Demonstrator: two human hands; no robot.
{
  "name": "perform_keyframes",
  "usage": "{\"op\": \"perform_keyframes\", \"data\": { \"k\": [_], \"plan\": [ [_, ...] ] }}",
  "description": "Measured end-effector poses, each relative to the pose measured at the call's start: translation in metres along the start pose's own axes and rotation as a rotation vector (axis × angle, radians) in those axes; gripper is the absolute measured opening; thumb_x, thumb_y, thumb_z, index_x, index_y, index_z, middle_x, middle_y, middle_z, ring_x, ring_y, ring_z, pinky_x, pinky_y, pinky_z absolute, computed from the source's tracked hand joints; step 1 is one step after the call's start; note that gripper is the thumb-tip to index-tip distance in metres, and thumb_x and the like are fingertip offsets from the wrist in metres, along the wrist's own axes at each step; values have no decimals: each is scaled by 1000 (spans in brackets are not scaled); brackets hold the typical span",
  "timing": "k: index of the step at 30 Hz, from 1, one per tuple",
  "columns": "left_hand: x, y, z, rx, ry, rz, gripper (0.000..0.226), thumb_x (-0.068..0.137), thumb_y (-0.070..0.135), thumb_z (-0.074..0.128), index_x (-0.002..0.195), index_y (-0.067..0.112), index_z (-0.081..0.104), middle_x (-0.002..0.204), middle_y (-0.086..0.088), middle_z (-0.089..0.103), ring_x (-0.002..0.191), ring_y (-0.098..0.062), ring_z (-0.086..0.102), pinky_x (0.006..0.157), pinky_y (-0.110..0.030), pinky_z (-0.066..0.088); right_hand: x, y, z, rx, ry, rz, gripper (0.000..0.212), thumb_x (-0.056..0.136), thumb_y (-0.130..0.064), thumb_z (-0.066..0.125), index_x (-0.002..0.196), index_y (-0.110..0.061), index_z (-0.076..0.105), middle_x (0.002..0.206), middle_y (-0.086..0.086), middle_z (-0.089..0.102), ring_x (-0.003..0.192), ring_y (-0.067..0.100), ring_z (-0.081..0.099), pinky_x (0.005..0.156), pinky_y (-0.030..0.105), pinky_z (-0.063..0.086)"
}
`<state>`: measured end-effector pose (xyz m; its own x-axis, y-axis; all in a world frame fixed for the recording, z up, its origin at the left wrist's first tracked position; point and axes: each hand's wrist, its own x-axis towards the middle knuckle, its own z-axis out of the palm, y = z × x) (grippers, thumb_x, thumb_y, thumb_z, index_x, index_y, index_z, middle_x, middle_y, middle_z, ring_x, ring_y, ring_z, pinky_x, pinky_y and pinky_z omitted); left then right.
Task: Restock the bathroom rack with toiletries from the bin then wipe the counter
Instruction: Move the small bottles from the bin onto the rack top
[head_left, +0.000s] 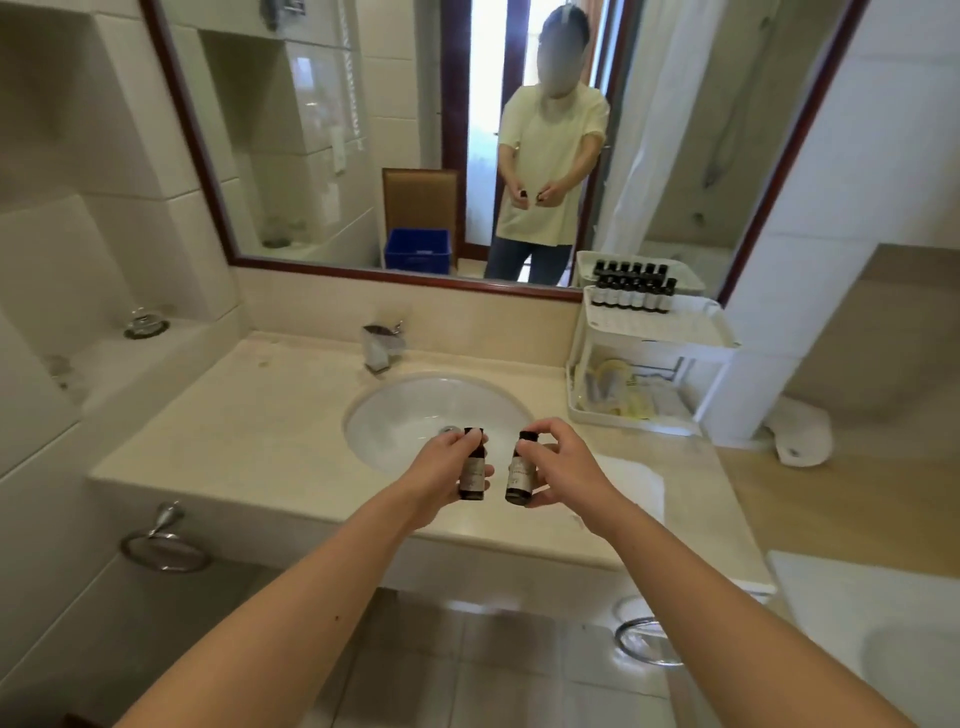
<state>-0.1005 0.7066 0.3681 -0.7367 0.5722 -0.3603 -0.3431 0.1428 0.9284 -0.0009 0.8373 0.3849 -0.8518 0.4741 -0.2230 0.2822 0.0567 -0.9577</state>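
**Hands.** Both arms reach forward over the near edge of the counter (249, 415).
- The left hand (444, 475) is closed round a small dark bottle (472, 467) with a pale label. Its fingers wrap the body from the left and the fingertips reach up to the black cap. The bottle stands roughly upright in the grip.
- The right hand (563, 475) holds a second dark bottle (519, 475) of the same kind. Curled fingers sit on the cap and the thumb is under the base. This bottle tilts slightly, cap toward the right.
- The two bottles sit just beside each other, apart, above the near rim of the sink basin (395, 415). Neither touches the counter.

**Rack.** The white two-tier rack (654, 332) stands at the far right of the counter, against the mirror (363, 130).
- Its top shelf carries a row of dark bottles (631, 293) along the far edge. The near part of that shelf is bare.
- The lower tier holds pale packets (623, 395); I cannot tell what they are.

**Bin.** A blue bin (417, 249) shows only as a reflection in the mirror, behind the person.

**Other.**
- A faucet (382, 345) stands at the far side of the basin.
- A white cloth (636, 483) lies flat on the counter, right of the right hand.
- A crumpled white towel (802, 434) lies further right, near the rack's base.
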Motion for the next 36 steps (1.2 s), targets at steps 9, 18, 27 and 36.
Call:
{"op": "perform_keyframes", "data": {
  "k": [9, 18, 27, 36],
  "plan": [
    [36, 21, 81, 145, -151, 81, 30, 98, 31, 51, 112, 5, 58, 94, -6, 62, 85, -20, 66, 83, -40, 55, 10, -1, -85, 46, 160, -16, 16, 90, -15, 64, 104, -14, 57, 104, 17, 66, 92, 30, 68, 63, 38, 60],
    [101, 52, 136, 245, -279, 202, 23, 97, 31, 54, 103, 10, 62, 95, -5, 65, 85, -16, 67, 76, -33, 56, 50, -15, -149, 46, 243, 5, 26, 86, -17, 71, 108, -9, 60, 100, 7, 71, 84, 13, 69, 61, 25, 58],
    [195, 103, 182, 322, -411, 324, 13, 98, 28, 53, 96, 24, 66, 104, -6, 71, 98, -24, 68, 91, -45, 55, 131, -33, -207, -11, 386, -26, 22, 89, -14, 67, 109, -11, 60, 101, 4, 66, 97, 18, 66, 76, 33, 59],
    [268, 138, 225, 409, -443, 426, 16, 94, 27, 60, 106, 18, 65, 101, 0, 71, 97, -18, 67, 89, -37, 55, 191, -47, -255, -12, 477, -20, 17, 91, -10, 64, 107, -9, 60, 98, 1, 61, 97, 21, 63, 74, 30, 57]
  ]
}}
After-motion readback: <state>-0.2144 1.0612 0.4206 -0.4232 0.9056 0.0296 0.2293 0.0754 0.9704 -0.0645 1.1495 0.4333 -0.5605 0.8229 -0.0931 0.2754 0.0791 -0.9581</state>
